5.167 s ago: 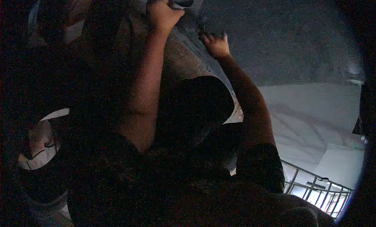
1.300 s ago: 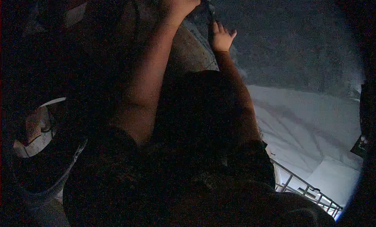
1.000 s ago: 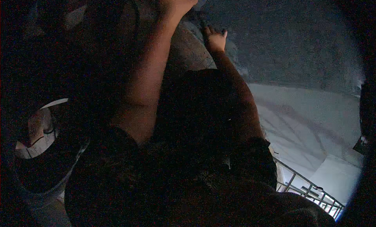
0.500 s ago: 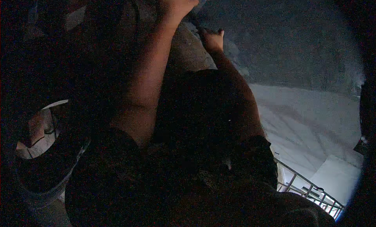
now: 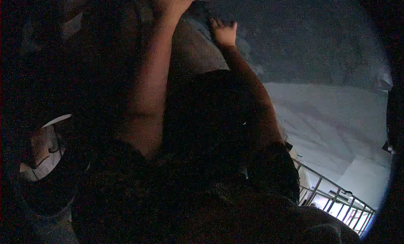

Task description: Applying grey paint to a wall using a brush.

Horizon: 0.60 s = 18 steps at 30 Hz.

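At the top edge, my left hand (image 5: pixel 172 6) is cut off by the picture, with its thumb stretched to the right. It appears closed round something, but its other fingers and what it holds are out of sight. Lower and to the right, my right hand (image 5: pixel 225 33) is open with fingers apart, holding nothing I can see. It is beside a brownish rough surface (image 5: pixel 200 50), where that meets a grey wall-like surface (image 5: pixel 303 42). Whether it touches either is too dark to tell.
A paler surface (image 5: pixel 311 118) lies below the grey one at the right. A metal railing (image 5: pixel 336 195) slants across the lower right, with bright light behind it. At the far left, a dark rounded shape frames a reddish block-like thing (image 5: pixel 40 151). Deep shadow covers much else.
My left hand has moved left and up, carrying the dark rounded thing at its thumb out of view. My right hand has shifted slightly up and left, and its fingers now show more spread.
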### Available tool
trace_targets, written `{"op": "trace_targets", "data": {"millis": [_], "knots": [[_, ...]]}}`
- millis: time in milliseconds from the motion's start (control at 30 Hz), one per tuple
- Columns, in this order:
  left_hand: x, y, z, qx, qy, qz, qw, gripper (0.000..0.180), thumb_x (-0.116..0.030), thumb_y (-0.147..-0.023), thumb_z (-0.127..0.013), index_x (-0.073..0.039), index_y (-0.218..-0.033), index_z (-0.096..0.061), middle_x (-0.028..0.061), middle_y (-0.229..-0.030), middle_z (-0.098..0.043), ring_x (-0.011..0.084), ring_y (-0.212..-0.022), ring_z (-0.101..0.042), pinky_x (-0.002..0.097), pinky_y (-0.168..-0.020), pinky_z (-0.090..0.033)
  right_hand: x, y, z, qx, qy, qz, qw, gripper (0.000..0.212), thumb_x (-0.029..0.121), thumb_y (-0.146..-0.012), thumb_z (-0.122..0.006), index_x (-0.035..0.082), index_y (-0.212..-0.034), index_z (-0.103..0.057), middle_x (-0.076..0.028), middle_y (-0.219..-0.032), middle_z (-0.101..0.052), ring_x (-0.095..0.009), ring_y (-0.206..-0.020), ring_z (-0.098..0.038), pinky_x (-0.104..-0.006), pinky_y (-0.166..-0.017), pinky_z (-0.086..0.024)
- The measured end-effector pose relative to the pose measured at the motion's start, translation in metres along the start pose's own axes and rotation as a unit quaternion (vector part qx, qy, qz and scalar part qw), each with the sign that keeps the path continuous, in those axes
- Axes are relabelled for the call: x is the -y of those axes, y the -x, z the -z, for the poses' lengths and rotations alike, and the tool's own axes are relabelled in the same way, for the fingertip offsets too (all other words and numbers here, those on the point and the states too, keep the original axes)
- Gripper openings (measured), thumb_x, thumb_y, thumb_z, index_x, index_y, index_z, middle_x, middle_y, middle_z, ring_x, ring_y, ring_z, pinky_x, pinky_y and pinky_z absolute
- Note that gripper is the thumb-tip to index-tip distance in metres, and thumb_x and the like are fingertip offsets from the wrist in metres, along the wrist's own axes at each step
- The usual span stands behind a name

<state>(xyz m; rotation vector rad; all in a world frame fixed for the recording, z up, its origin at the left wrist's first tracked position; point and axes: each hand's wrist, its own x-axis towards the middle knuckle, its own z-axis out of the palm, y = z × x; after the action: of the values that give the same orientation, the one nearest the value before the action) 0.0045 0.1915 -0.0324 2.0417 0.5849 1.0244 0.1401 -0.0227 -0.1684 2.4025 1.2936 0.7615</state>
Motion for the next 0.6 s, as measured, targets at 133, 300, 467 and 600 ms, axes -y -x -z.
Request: {"op": "trace_targets", "data": {"millis": [133,300,467,600], "knots": [[0.000,0.001,0.004,0.000,0.017,0.014,1.000,0.033,-0.021,-0.057,-0.079,0.002,-0.070,-0.059,0.0203,-0.070,-0.058,0.0370,-0.071,-0.060,0.0450,-0.063,-0.046,0.009,0.000,0.000,0.053,-0.032,0.016,0.998,0.038,0.021,-0.088,-0.052,0.019,-0.125,-0.055,-0.005,-0.116,-0.061,-0.021,-0.095,-0.062,-0.0597,-0.093,-0.031],[0.009,0.003,-0.001,-0.019,-0.021,0.022,0.999,0.036,-0.021,-0.056,-0.078,0.002,-0.077,-0.062,0.0220,-0.075,-0.061,0.0370,-0.075,-0.061,0.0437,-0.064,-0.047,0.005,-0.001,0.034,-0.075,-0.015,-0.023,0.997,0.039,0.021,-0.089,-0.050,0.021,-0.129,-0.051,-0.005,-0.116,-0.061,-0.022,-0.093,-0.062,-0.0631,-0.093,-0.030],[0.009,-0.001,-0.012,-0.088,-0.030,-0.034,0.995,0.034,-0.020,-0.056,-0.078,0.002,-0.073,-0.059,0.0213,-0.074,-0.060,0.0357,-0.072,-0.061,0.0433,-0.063,-0.046,-0.001,-0.002,0.029,-0.120,-0.057,-0.083,0.988,0.038,0.020,-0.090,-0.049,0.020,-0.127,-0.051,-0.005,-0.117,-0.060,-0.023,-0.094,-0.063,-0.0653,-0.094,-0.028],[-0.003,0.000,0.002,-0.007,0.026,0.023,0.999,0.031,-0.017,-0.056,-0.077,0.001,-0.072,-0.059,0.0189,-0.068,-0.060,0.0338,-0.067,-0.061,0.0430,-0.061,-0.045,0.008,0.002,0.010,-0.014,-0.054,-0.037,0.998,0.034,0.020,-0.091,-0.047,0.019,-0.125,-0.052,-0.006,-0.121,-0.059,-0.026,-0.100,-0.062,-0.0658,-0.096,-0.027]]}}
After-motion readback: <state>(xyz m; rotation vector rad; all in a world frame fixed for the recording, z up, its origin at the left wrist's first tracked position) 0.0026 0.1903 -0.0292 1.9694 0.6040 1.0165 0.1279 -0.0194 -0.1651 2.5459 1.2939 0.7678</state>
